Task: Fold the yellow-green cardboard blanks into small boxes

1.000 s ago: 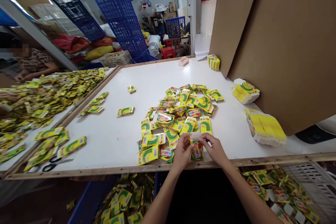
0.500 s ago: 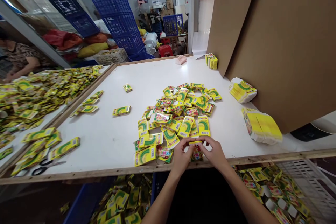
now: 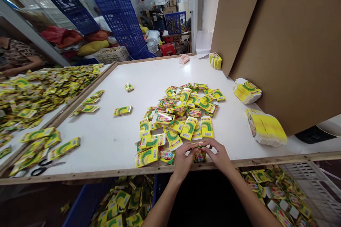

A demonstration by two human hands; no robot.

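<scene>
At the front edge of the white table, a small yellow and green crayon box (image 3: pixel 199 155) is held between both hands. My left hand (image 3: pixel 184 156) pinches its top left corner, and my right hand (image 3: pixel 217 152) pinches the top right. The thumbs and fingers meet near the box's upper end, partly covering it. Just beyond the hands lies a loose heap of similar crayon boxes (image 3: pixel 188 128), some with white end flaps showing.
Flat stacked cartons (image 3: pixel 266 127) stand at the right beside a brown cardboard sheet (image 3: pixel 293 42). Scissors (image 3: pixel 45 166) lie front left near more boxes. A wooden rim (image 3: pixel 106 174) edges the table (image 3: pixel 101 145). Below are filled crates. A person (image 3: pixel 20 55) sits at the far left.
Both hands stay at the same place; the thumbs have shifted slightly at the box's upper end. The view has moved a little.
</scene>
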